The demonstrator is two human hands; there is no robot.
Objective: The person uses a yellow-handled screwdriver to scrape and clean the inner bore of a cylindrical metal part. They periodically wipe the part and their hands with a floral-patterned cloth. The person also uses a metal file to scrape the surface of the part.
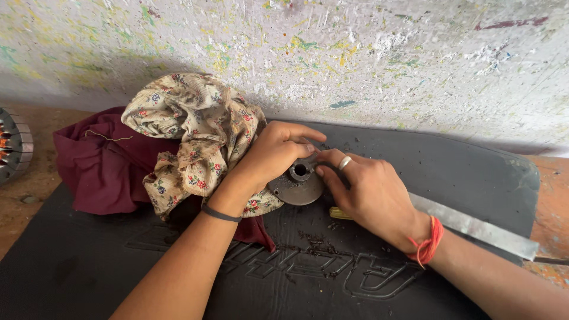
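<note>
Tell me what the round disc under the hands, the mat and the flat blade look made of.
Round disc: likely cast metal, dull grey, gritty, with a bored centre hole. Mat: probably black rubber, matte, with raised moulded shapes. Flat blade: seemingly steel, pale grey with a scuffed sheen.

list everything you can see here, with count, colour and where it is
metal disc part: 1, dark grey with centre hole, mat centre, under both hands
floral cloth: 1, beige, left of disc
maroon cloth: 1, under floral cloth
black mat: 1, on the floor
flat metal strip: 1, silver, right, under right wrist
yellowish handle: 1, below right hand
wound metal part: 1, far left edge
wall: paint-speckled, behind
left hand: on disc
right hand: ring, red wrist thread, on disc
</note>
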